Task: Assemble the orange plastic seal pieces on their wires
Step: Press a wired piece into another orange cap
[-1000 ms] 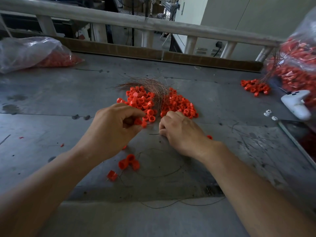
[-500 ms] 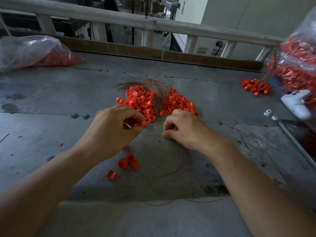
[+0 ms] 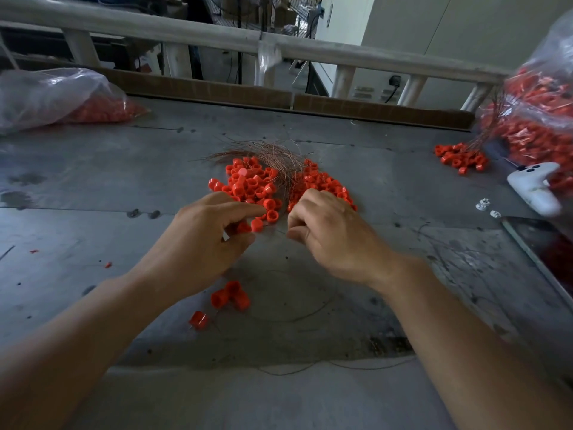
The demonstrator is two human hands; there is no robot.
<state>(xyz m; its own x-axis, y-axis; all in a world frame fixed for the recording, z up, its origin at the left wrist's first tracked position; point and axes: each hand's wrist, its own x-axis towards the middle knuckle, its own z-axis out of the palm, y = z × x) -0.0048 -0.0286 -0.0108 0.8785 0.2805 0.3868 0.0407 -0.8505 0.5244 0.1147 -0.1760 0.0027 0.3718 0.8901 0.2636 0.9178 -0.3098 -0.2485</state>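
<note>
2 pinches: left fingers [image 3: 245, 210] hold stubby orange seal piece [image 3: 243, 227], right fingers [image 3: 299, 212] thin wire [image 3: 280, 231].

No writing, label, brand or number can be read anywhere: not on the orange plastic seal pieces [image 3: 251, 184], the clear plastic bag [image 3: 46, 94], the white handheld controller [image 3: 535, 187], or the scratched grey metal worktop [image 3: 93, 181].

Bright orange-red is shown by the seal pieces [image 3: 251, 184] heaped just beyond the fingers [image 3: 248, 209], and coppery brown by the wires [image 3: 273, 153] farther past them. The table [image 3: 93, 187] beneath the fingers is seen as dull grey, blotched with darker stains.
</note>
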